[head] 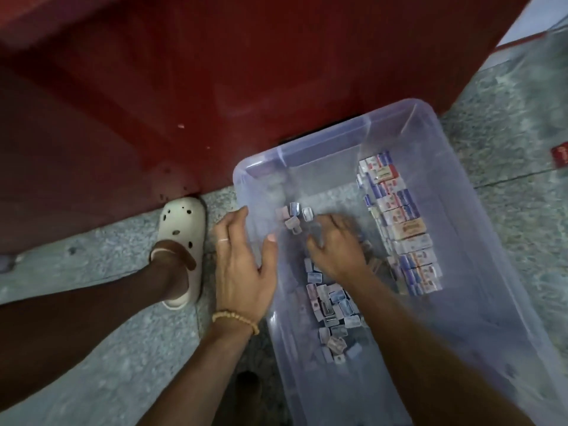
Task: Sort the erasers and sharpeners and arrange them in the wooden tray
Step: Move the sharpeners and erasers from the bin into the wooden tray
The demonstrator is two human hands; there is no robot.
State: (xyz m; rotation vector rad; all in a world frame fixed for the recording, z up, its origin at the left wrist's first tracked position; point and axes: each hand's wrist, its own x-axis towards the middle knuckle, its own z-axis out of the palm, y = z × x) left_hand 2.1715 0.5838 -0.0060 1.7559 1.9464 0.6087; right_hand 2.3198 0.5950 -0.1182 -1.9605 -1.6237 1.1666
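A clear plastic bin (479, 272) stands on the floor. Wrapped erasers (402, 229) lie in a long row along its right side. Small sharpeners (332, 305) lie in a loose pile near the bin's left wall, and a few more sharpeners (293, 215) sit farther up. My left hand (242, 265) rests over the bin's left rim with fingers spread, the thumb inside. My right hand (338, 244) is inside the bin, palm down with fingers spread over the bottom between the two groups; it is blurred. No wooden tray is in view.
A dark red cabinet (184, 87) fills the upper part of the view, right behind the bin. My foot in a white clog (181, 238) stands left of the bin on the speckled floor (522, 210). A small red object (560, 156) lies at the right edge.
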